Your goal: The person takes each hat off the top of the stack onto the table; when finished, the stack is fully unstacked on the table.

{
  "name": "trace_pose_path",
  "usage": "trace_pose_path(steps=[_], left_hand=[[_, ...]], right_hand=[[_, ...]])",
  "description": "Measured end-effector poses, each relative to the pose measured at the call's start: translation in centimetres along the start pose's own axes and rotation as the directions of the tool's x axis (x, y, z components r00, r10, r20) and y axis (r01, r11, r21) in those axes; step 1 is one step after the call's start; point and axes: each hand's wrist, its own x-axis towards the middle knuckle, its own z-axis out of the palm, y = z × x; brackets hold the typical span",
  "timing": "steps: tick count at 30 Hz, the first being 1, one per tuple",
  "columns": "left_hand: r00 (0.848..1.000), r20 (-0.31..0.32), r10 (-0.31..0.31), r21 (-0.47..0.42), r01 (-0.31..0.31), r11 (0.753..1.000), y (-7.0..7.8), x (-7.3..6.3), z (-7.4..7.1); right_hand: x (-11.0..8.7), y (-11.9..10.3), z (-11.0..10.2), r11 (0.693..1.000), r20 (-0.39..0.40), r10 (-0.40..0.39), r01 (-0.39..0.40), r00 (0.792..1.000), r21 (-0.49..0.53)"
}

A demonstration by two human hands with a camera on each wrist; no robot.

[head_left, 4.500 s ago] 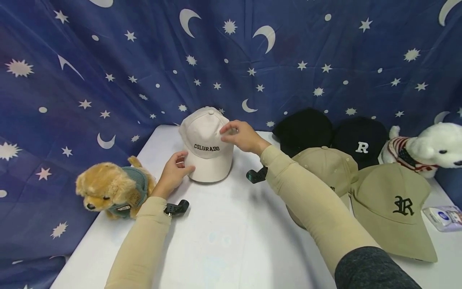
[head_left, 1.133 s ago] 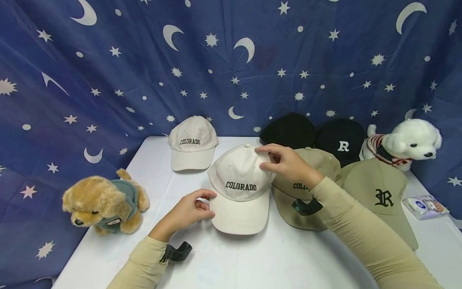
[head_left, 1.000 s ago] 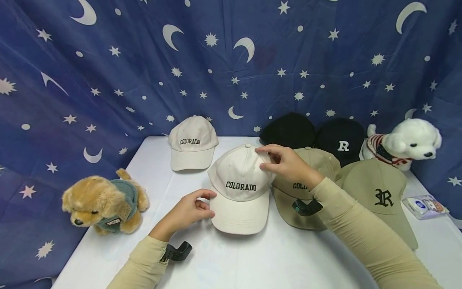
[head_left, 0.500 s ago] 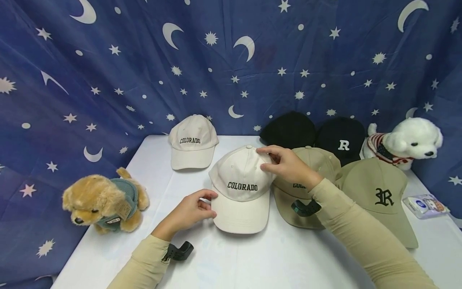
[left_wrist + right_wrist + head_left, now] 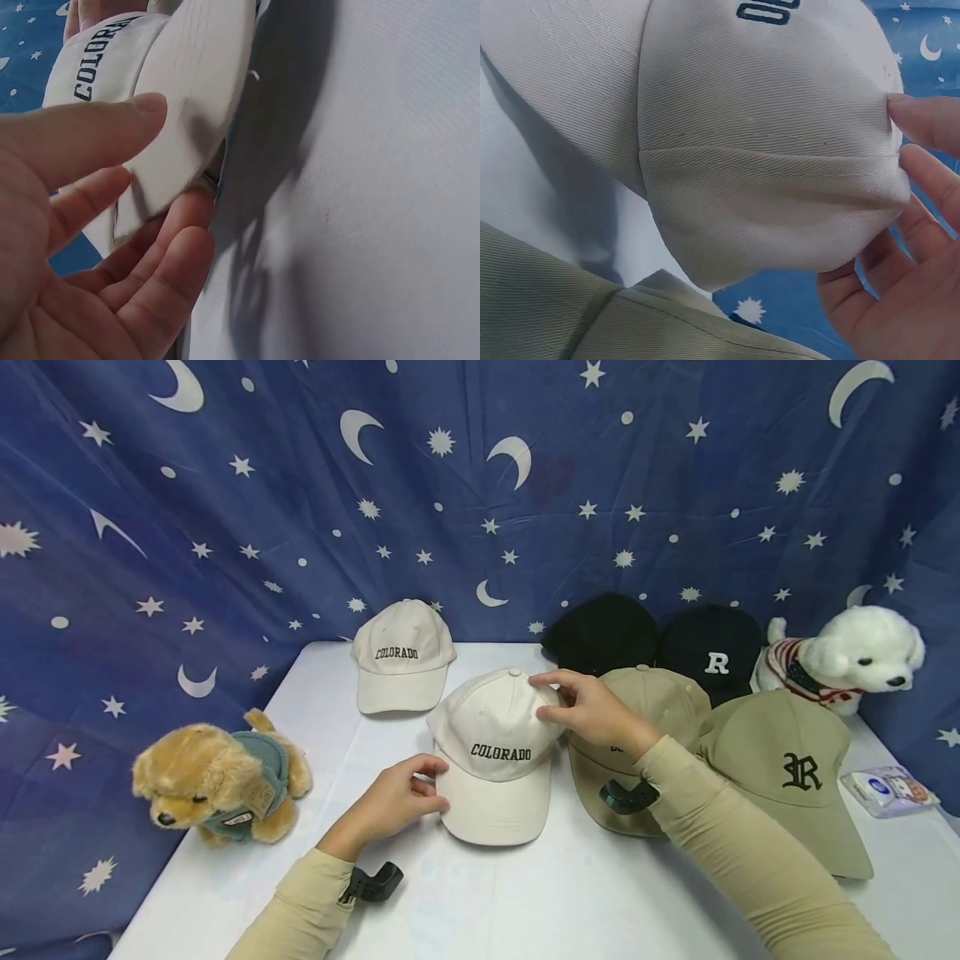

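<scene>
A white baseball cap lettered COLORADO stands mid-table between both hands. My left hand holds the left edge of its brim; in the left wrist view the thumb lies over the brim and fingers reach under its edge. At the crown's upper right, my right hand grips the fabric with thumb and fingertips, and the right wrist view shows the other fingers behind the crown. A second white COLORADO cap sits at the back left, apart from both hands.
Right of the held cap stand a beige cap, partly behind my right hand, and an olive cap. Behind them are a black cap and a dark R cap. Plush dogs and a small packet flank the table.
Both hands have brought one white cap forward and right from the back left, where another white cap now shows. In the last half second its crown and my right hand shifted slightly left.
</scene>
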Motion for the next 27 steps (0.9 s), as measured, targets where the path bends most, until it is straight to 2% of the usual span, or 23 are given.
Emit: trace_pose_path(steps=[3,12,20,23,27], left_hand=[[1.000,0.013,-0.013,-0.007,0.013,1.000,0.0,0.1,0.2],[1.000,0.014,0.021,0.034,-0.022,0.999,0.3,0.5,0.9],[1.000,-0.003,0.006,0.033,-0.006,0.999,0.9,0.3,1.3],[1.000,0.018,0.009,0.012,-0.010,1.000,1.3,0.0,1.2],[0.997,0.065,0.032,-0.002,-0.032,0.999,1.7,-0.8,1.0]], right_hand=[[-0.1,0.1,0.1,1.000,-0.002,0.006,-0.006,1.000,-0.002],[-0.4,0.2,0.3,1.000,-0.014,0.023,-0.023,1.000,-0.017],[-1.2,-0.4,0.2,0.997,-0.033,-0.049,0.050,0.998,0.052],[-1.6,-0.9,0.1,0.997,-0.041,-0.064,0.065,0.997,0.049],[-2.1,-1.4,0.0,0.999,-0.034,-0.043,0.044,0.998,0.028]])
